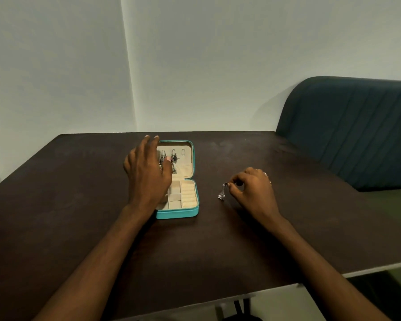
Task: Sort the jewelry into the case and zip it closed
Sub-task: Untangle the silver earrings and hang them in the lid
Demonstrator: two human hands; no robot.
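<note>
Between the right hand's (252, 191) thumb and forefinger, a silver drop earring (222, 192) was pinched by its post, its pale cluster hanging just above the dark brown table (79, 205), a little right of the teal jewelry case (196, 181). That case lay open, cream lid panel at the far side carrying two dangling earrings (173, 164) on its hooks, near tray divided into compartments. The left hand (146, 172) hovered over the case's left half, fingers spread and gripping nothing. Bare tabletop stretched wide on both sides, its near edge below the forearms; a blue upholstered seat (352, 130) stood far right.
</note>
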